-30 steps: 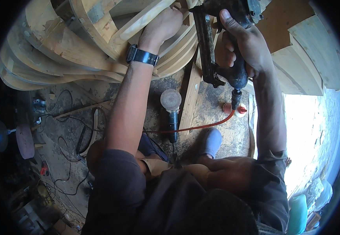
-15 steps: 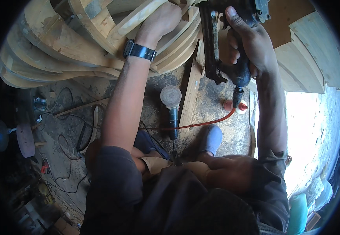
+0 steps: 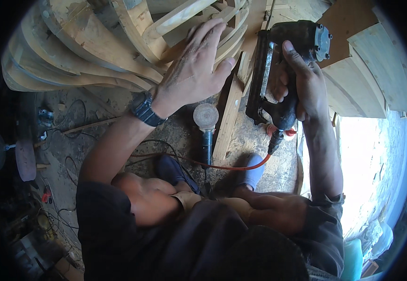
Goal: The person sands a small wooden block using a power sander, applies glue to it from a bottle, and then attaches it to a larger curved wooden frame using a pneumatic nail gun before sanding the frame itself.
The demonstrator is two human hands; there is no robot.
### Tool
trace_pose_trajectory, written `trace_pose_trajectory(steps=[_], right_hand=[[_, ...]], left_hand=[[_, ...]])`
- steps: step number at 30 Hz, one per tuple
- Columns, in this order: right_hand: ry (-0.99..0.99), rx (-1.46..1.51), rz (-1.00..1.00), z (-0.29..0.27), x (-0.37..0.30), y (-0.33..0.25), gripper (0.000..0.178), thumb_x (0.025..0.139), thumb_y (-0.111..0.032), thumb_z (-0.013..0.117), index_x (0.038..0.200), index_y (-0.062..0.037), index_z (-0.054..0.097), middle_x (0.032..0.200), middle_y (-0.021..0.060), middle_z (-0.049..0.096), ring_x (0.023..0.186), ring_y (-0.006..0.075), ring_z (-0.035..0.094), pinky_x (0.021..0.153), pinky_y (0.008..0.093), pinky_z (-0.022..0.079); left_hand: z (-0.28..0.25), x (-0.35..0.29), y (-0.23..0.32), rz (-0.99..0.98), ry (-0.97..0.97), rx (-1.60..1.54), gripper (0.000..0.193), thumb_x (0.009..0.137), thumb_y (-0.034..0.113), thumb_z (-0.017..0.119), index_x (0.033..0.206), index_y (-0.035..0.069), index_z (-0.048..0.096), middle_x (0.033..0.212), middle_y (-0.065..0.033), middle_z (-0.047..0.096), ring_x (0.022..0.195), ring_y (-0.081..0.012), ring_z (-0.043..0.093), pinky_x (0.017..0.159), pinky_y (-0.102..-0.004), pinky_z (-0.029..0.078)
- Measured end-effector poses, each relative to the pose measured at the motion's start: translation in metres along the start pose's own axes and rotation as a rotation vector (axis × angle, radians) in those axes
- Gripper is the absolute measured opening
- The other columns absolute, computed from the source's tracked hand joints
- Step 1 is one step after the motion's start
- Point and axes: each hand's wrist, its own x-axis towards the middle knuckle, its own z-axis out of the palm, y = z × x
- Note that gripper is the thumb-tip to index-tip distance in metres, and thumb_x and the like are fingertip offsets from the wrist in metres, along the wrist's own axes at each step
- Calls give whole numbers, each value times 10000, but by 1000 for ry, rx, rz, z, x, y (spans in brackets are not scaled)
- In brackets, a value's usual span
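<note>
My right hand is wrapped round the grip of a black pneumatic nail gun, its thumb lying along the upper body. From the tool's lower end an orange air hose curves away to the left. My left hand, with a dark watch at its wrist, is open, fingers stretched and thumb apart. It is over or beside the curved wooden ribs of a large frame at the upper left; whether the palm touches the wood, I cannot tell.
An angle grinder with a round disc lies on the floor between my feet and the frame. Beside it runs a wooden plank. A red-capped bottle stands behind the hose. Cables lie at left; pale wooden panels stand at right.
My left hand has come off the wooden strip it was on and opened, moving down and nearer. The nail gun in my right hand has shifted slightly right and lower, swinging the hose.
</note>
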Motion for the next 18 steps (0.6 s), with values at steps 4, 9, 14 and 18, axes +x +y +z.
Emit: trace_pose_trajectory(steps=[4,9,14,18], right_hand=[[-34,-132,-47,35,-10,-8,435,1025,-376,621,726,-65,563,588,36,511,441,141,519,431,293,431],[-56,-270,-15,26,-30,-4,485,1046,-417,564,721,-57,559,550,32,487,426,124,499,414,254,388],[-103,-413,96,39,-32,10,485,1054,-416,549,717,-69,517,518,21,439,415,135,470,425,279,376],[-144,-548,130,61,-42,20,412,1032,-376,591,769,-64,535,528,27,457,421,133,484,434,278,386]], left_hand=[[-47,-34,-2,-171,-475,-337,493,968,303,639,1327,-32,586,1266,-209,650,1170,-350,633,1030,-431,482],[-72,-90,-22,-304,-951,-663,543,992,412,635,1311,-26,611,1267,-201,676,1158,-290,664,996,-394,522],[-63,-232,-58,-793,-626,-1011,516,1015,365,639,1363,-13,591,1307,-157,664,1229,-226,622,1048,-355,483],[-48,-314,-52,-1159,-455,-1068,525,1003,320,672,1385,-27,576,1327,-147,657,1262,-205,593,1082,-326,449]])
